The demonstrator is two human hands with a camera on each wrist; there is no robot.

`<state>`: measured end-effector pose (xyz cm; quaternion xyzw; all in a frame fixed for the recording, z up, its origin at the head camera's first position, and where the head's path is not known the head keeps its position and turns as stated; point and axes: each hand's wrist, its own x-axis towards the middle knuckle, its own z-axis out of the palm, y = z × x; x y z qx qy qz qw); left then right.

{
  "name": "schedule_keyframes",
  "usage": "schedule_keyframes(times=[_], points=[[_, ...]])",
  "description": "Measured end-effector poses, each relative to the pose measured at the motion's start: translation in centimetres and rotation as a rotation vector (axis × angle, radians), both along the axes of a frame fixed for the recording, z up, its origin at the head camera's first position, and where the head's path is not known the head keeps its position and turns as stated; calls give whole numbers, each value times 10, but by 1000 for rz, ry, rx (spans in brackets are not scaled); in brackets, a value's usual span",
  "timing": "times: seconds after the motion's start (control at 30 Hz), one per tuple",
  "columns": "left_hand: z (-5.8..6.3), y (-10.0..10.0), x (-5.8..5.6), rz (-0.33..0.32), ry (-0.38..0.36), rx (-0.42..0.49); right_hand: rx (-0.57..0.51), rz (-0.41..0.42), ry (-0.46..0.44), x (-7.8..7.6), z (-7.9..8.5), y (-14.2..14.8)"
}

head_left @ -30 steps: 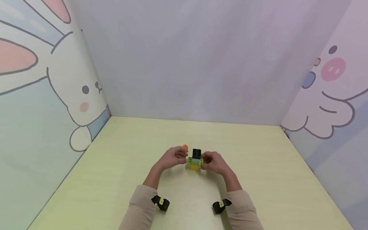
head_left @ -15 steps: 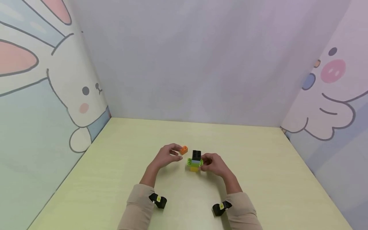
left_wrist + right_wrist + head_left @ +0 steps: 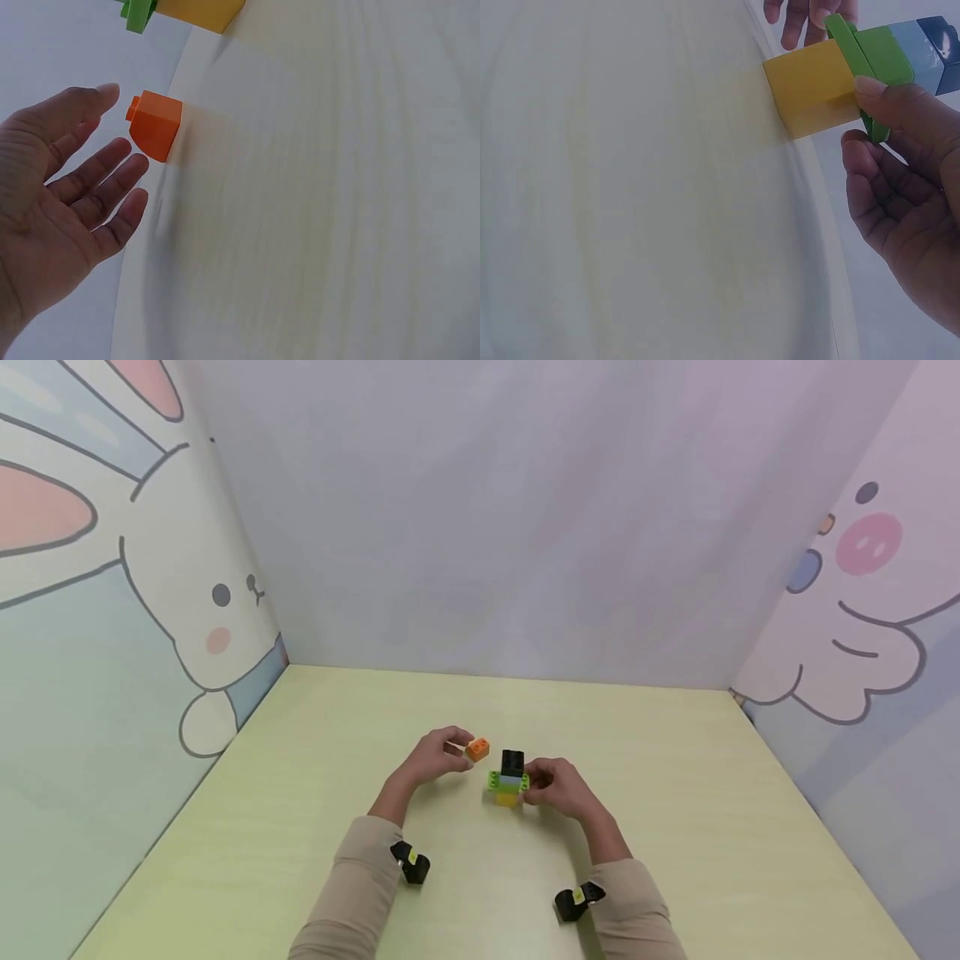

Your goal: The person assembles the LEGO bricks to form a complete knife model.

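An orange brick [image 3: 477, 749] with a curved side stands on the table just left of the block stack. My left hand [image 3: 437, 754] is beside it with fingers spread and relaxed; the left wrist view shows a small gap between fingertips and the brick [image 3: 159, 124]. The upright stack has a black block [image 3: 513, 763] on top, then light blue, green, and a yellow block [image 3: 810, 86] at the bottom. At the stack's right side, my right hand [image 3: 562, 789] pinches the end of the wide green piece [image 3: 875, 129] between thumb and index finger.
The pale yellow table [image 3: 360, 710] extends around both hands. A grey backdrop [image 3: 480, 527] rises behind it, with cartoon-printed panels at left and right. Each sleeve carries a black wrist camera [image 3: 573, 903].
My left hand has drawn away from the stack's left side, out to the left and slightly back, to beside the orange brick. The right hand keeps its hold on the stack.
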<state>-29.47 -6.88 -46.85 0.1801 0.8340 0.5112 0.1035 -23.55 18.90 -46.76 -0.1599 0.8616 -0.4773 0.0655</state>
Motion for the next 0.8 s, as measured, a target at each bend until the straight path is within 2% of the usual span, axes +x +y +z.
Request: schedule_keyframes(times=[0.5,0.8], points=[[-7,2,-20,-76,-33,76,0,12,3,-2,1,2],[-7,10,-30,-93,-12,-23,-1,19,-7,1,4,-1]])
